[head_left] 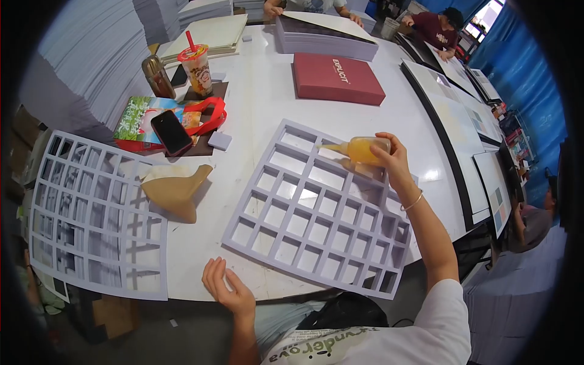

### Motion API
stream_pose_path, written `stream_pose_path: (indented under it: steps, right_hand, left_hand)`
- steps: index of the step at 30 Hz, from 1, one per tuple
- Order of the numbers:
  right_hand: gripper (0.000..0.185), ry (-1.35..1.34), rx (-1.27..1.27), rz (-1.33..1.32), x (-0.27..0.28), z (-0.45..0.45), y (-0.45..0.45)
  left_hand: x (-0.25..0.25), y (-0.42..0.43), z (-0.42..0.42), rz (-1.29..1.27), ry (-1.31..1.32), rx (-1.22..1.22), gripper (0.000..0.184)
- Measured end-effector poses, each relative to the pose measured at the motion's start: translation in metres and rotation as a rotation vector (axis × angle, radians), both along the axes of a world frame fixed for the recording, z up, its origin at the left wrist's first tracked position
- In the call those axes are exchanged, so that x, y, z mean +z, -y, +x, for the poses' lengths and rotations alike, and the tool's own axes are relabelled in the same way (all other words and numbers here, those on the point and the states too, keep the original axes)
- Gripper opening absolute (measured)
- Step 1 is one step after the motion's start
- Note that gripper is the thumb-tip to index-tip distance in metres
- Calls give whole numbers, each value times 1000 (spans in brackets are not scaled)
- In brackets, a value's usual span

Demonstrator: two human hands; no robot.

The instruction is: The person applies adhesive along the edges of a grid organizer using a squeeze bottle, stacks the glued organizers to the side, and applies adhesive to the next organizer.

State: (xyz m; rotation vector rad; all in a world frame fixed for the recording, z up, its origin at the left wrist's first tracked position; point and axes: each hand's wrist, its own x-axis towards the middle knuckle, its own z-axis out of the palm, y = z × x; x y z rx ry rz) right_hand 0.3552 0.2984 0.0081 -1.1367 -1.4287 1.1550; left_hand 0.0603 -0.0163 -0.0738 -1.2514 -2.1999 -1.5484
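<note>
"Any risk here?"

"The right hand (395, 159) grasps the bottle (363, 149), tipped sideways over the grid (256, 182), right of centre. Too hard a squeeze could drip into the cells."

"And the left hand (230, 291)?"

"Released, lower centre, near the bench (249, 121) edge. The unbraced grid could slide if knocked."

1. Two gridded frames (292, 266): one over the left edge of the table (258, 91), one reaching its near edge.
2. Two phones (171, 132), near the left edge; from here the farther one could be some other dark slab.
3. One red box (339, 79), toward the far edge.
4. One squeeze bottle (368, 150).
5. One drink cup (198, 70), one flask (158, 77).
6. Three other people (435, 27).
</note>
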Motion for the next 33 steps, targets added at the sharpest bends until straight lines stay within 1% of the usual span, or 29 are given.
stream_pose_path:
  steps: [3, 8, 9, 10, 12, 15, 16, 17, 18, 20, 21, 23, 27, 30, 33]
  right_hand:
    - [41, -12, 113, -56, 1, -4, 32]
    - [39, 117, 297, -39, 0, -19, 103]
    - [39, 101, 345, -49, -1, -23, 116]
    - [39, 131, 399, -86, -2, -25, 127]
    - [41, 75, 463, -183, 6, -30, 142]
    - [41, -173, 225, -299, 10, -4, 123]
    - [42, -205, 121, -269, 17, 6, 112]
    - [43, -152, 37, -170, 14, 24, 95]
    - [43, -127, -30, -126, 15, 41, 80]
    - [43, -110, -104, -104, 20, 69, 57]
    - [44, -79, -119, -62, 19, 79, 46]
    - [44, -26, -142, 11, 16, 91, 30]
    - [43, 54, -115, 19, 10, 100, 18]
    - [39, 65, -78, -17, 14, 97, 37]
    - [38, 122, 29, -27, 15, 91, 73]
  left_hand:
    - [0, 0, 0, -3, -12, 0, 19]
    - [0, -1, 1, 4, -21, -3, 19]
    - [0, -1, 1, 6, -21, -3, 19]
    - [0, -1, 1, 9, -23, -3, 19]
    - [0, -1, 0, 11, -27, 3, 19]
    - [-3, 1, 0, -7, -26, 3, 19]
    - [-4, 4, -1, -23, -25, -5, 20]
    - [-6, 4, -2, -36, -22, -17, 20]
    - [-5, 2, -1, -17, -12, -17, 20]
    - [-3, 0, 2, 13, 7, -7, 19]
    - [-2, 0, 2, -5, -28, -13, 19]
    - [-3, -1, 3, 1, 8, -14, 19]
    - [-7, 0, 2, 7, 38, 0, 19]
    - [-8, 0, 2, 1, 53, -4, 20]
    - [-8, 0, 2, 2, 52, -5, 20]
